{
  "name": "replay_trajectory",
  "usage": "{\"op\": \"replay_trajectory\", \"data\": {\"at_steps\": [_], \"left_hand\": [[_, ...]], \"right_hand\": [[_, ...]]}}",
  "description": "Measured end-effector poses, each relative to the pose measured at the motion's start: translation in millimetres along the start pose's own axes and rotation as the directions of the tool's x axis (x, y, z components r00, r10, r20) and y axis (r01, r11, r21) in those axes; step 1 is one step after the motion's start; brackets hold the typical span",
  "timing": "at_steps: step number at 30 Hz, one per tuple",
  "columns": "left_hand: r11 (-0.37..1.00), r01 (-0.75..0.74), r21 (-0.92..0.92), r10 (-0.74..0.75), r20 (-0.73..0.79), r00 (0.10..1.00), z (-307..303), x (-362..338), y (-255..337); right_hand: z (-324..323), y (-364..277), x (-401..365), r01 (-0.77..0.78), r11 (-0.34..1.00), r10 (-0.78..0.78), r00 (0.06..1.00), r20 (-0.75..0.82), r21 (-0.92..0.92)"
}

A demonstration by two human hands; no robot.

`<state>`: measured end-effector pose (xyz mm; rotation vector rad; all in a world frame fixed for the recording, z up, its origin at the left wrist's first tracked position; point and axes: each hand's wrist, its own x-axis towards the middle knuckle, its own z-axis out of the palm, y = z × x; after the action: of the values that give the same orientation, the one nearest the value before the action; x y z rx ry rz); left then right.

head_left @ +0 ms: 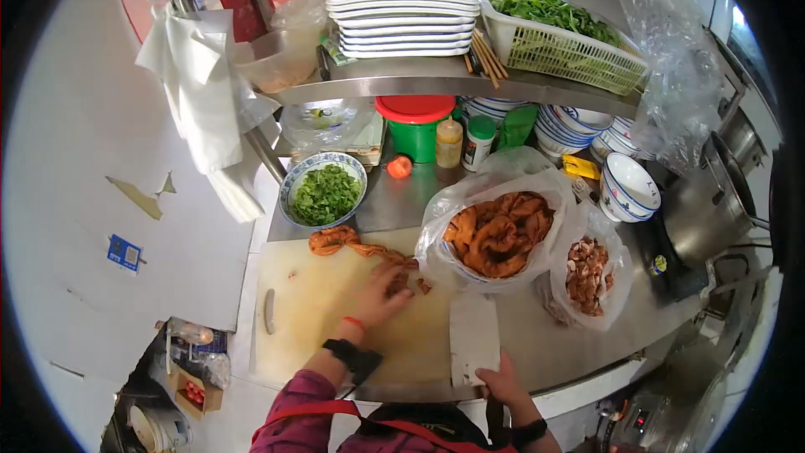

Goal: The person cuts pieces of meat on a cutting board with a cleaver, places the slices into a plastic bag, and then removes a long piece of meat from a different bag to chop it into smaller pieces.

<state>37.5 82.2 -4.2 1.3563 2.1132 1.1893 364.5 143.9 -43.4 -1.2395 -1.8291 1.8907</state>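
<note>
My left hand lies on the pale cutting board, its fingers curled round small brown meat pieces. Just behind it stretches a long brown braised intestine, with a small cut piece to the right of the fingers. My right hand grips a broad cleaver by its handle end, the blade lying flat over the board's right edge. Beyond the cleaver sits a plastic-lined bowl of brown intestines. To its right is a bag of chopped meat.
A bowl of chopped greens stands behind the board. A green tub, a tomato piece and a sauce bottle are further back. Stacked bowls and a steel pot stand right. Plates fill the shelf above.
</note>
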Motion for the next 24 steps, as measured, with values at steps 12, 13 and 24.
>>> {"op": "replay_trajectory", "data": {"at_steps": [12, 13, 24], "left_hand": [[0.935, -0.354, -0.025, 0.352, -0.052, 0.935, 120.2, -44.7, 46.4], [0.895, -0.438, -0.080, 0.435, -0.055, 0.899, 123.2, -47.0, 63.2], [0.662, -0.601, -0.447, 0.597, -0.170, 0.784, 266.9, 77.1, 261.0]], "right_hand": [[50.9, -59.6, -5.4, -0.026, 0.997, 0.030, 0.998, -0.058, 0.068], [42.8, -57.4, -17.2, 0.007, 1.000, -0.005, 0.993, -0.120, 0.014], [-131.7, -84.1, -91.9, 0.172, 0.985, -0.092, 0.659, -0.746, 0.031]]}}
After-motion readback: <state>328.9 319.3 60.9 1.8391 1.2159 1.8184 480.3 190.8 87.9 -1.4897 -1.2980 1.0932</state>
